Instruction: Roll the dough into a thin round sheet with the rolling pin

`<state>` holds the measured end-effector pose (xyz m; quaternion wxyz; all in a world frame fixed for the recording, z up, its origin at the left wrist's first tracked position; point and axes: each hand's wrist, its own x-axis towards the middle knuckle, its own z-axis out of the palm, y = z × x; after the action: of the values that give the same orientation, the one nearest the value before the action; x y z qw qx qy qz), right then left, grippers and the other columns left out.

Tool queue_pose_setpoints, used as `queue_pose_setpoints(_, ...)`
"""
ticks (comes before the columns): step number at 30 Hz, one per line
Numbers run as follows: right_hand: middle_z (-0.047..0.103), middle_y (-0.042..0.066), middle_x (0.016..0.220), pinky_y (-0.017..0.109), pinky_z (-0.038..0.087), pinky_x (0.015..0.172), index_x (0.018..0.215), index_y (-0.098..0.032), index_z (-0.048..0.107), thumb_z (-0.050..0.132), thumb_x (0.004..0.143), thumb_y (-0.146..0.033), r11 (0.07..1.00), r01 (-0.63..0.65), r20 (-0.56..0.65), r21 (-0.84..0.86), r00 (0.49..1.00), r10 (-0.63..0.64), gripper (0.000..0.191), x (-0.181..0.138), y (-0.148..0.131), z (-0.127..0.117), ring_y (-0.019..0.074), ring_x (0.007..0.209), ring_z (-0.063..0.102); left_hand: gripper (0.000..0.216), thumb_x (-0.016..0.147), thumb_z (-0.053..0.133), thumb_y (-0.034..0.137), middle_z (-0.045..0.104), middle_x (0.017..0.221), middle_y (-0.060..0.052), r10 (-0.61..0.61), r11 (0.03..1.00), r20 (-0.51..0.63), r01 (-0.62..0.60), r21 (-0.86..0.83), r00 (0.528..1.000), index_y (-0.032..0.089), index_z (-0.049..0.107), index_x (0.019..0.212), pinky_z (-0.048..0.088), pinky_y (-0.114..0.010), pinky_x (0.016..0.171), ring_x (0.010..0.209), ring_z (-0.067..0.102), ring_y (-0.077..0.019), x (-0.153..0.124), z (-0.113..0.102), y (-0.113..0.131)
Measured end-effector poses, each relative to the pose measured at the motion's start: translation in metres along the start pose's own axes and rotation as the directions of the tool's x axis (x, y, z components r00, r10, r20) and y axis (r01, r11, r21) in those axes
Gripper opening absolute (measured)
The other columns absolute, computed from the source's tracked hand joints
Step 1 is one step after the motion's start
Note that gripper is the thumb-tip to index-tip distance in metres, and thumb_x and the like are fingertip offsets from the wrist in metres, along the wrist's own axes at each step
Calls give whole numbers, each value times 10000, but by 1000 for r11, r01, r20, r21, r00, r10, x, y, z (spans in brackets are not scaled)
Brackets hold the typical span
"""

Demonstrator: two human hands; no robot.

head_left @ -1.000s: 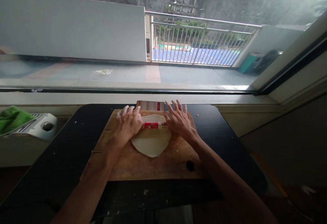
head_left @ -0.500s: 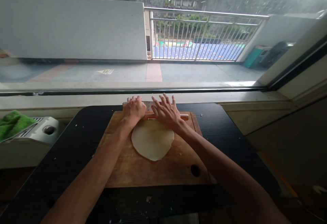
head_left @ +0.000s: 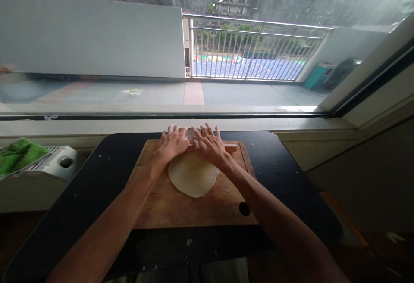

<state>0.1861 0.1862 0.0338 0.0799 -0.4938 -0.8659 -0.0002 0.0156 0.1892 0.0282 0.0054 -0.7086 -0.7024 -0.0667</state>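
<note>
A round, flat sheet of dough [head_left: 193, 177] lies on a wooden cutting board [head_left: 181, 214]. Across the dough's far edge rests a rolling pin [head_left: 230, 147], mostly covered by my hands. My left hand [head_left: 174, 141] presses on the pin's left part, fingers reaching forward over it. On the pin's middle and right lies my right hand [head_left: 208, 144], palm down with fingers spread. Both hands look open, laid on the pin rather than wrapped round it. Just beyond it, between the hands, shows a pale printed patch [head_left: 190, 133] that I cannot make out.
The board sits on a black table [head_left: 274, 166] against a window sill [head_left: 252, 124]. To the left, a green cloth [head_left: 22, 154] lies on a white appliance [head_left: 60, 162]. Small scraps dot the tabletop. Outside the glass stand a railing [head_left: 246, 52] and a wall.
My left hand has shifted slightly right, closer to my right hand, and its curled fingers have straightened forward. The rolling pin stays near the dough's far edge. The view has tilted a little.
</note>
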Motion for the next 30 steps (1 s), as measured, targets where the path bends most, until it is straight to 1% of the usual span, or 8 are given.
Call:
queue_pose_setpoints(3, 449, 176, 1798, 702, 179, 1389, 1790, -195, 375, 402, 1181, -339, 1000, 23, -26, -2, 999, -23, 627, -14, -5, 0, 387, 1726, 276, 521, 1060, 456, 331, 613, 1629, -221, -17, 1000, -64, 17, -6, 998, 207, 670, 1520, 416, -629, 1263, 1615, 453, -415, -17, 0, 4)
queue_pose_setpoints(6, 459, 177, 1792, 701, 185, 1387, 1778, -183, 400, 411, 1177, -328, 1000, 15, -45, -4, 999, -15, 618, -15, -6, 0, 390, 1721, 286, 497, 1053, 446, 312, 641, 1582, -217, -7, 1000, -100, 7, -3, 995, 196, 694, 1468, 413, -602, 1269, 1611, 455, -402, -19, -1, 5)
queue_pose_setpoints(11, 498, 163, 1769, 683, 198, 1387, 1751, -217, 458, 419, 1178, -341, 1000, -22, -56, -15, 998, 21, 587, 9, 1, 5, 370, 1705, 322, 508, 1029, 441, 252, 632, 1574, -232, -1, 1000, -131, -2, -20, 991, 176, 701, 1460, 425, -599, 1257, 1558, 503, -396, 1, 0, 4)
queue_pose_setpoints(16, 490, 169, 1772, 694, 232, 1371, 1769, -236, 423, 408, 1189, -395, 1000, -17, -51, -3, 999, 17, 602, 34, 9, 7, 382, 1699, 327, 524, 1037, 439, 267, 635, 1556, -239, 16, 999, -131, -22, -45, 991, 169, 685, 1489, 473, -593, 1207, 1524, 518, -402, 22, 1, 3)
queue_pose_setpoints(21, 468, 199, 1779, 693, 252, 1363, 1779, -203, 400, 400, 1189, -370, 1000, -26, -29, 3, 999, 26, 614, 44, 14, 8, 402, 1698, 330, 520, 1045, 437, 265, 636, 1552, -247, 6, 998, -106, -12, -58, 994, 162, 682, 1492, 497, -580, 1192, 1504, 543, -396, 31, -1, 3)
queue_pose_setpoints(24, 487, 194, 1769, 698, 257, 1359, 1781, -210, 395, 424, 1182, -381, 1000, -24, -40, 1, 999, 24, 624, 42, 13, 11, 402, 1700, 331, 521, 1043, 431, 260, 625, 1583, -244, -8, 999, -84, 4, -45, 996, 155, 684, 1486, 483, -587, 1219, 1538, 528, -403, 27, 0, 5)
queue_pose_setpoints(26, 508, 193, 1755, 687, 263, 1360, 1769, -206, 421, 445, 1174, -381, 1000, -27, -61, 2, 998, 27, 620, 36, 9, 13, 395, 1692, 354, 534, 1028, 441, 246, 615, 1610, -235, -31, 999, -84, 28, -38, 996, 156, 675, 1500, 463, -585, 1246, 1571, 506, -403, 20, 3, 7)
queue_pose_setpoints(30, 569, 189, 1709, 640, 279, 1369, 1728, -176, 492, 448, 1172, -359, 1000, -21, -122, 0, 992, 21, 587, 12, -2, 16, 387, 1659, 417, 533, 1035, 437, 247, 636, 1596, -228, -52, 998, -141, 49, -27, 989, 151, 672, 1503, 419, -579, 1288, 1608, 481, -408, -4, 10, 10)
